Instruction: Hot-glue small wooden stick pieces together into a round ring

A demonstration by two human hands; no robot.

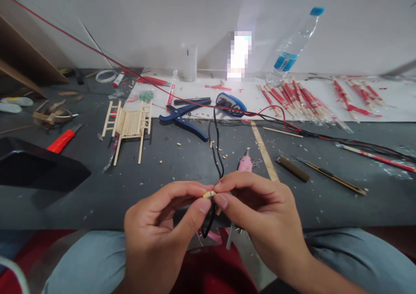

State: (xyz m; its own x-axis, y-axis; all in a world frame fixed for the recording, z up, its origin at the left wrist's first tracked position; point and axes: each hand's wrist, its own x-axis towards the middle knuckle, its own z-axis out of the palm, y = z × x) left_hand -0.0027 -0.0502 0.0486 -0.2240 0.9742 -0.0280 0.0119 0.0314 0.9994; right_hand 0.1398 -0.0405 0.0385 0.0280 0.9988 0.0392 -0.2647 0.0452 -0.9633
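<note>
My left hand (pixel 162 229) and my right hand (pixel 263 218) meet near the table's front edge. Between thumb and forefinger, both pinch a short pale piece of wooden stick (pixel 208 194). A darker line crosses it, and I cannot tell whether it is one piece or two ends touching. Fingertips cover much of it. Just beyond my right hand lies a pink hot glue gun (pixel 245 163), partly hidden by that hand. A black cord (pixel 217 138) runs down behind my fingers and loops below them. Farther left, a small chair model made of wooden sticks (pixel 131 122) stands on the table.
Blue-handled cutters (pixel 185 121) lie at the middle back, beside a blue and grey object (pixel 230 104). Red-wrapped stick bundles (pixel 299 96) and a tilted water bottle (pixel 292 47) are at back right. A red-handled knife (pixel 63 140) lies left; a slim craft knife (pixel 331 175) lies right.
</note>
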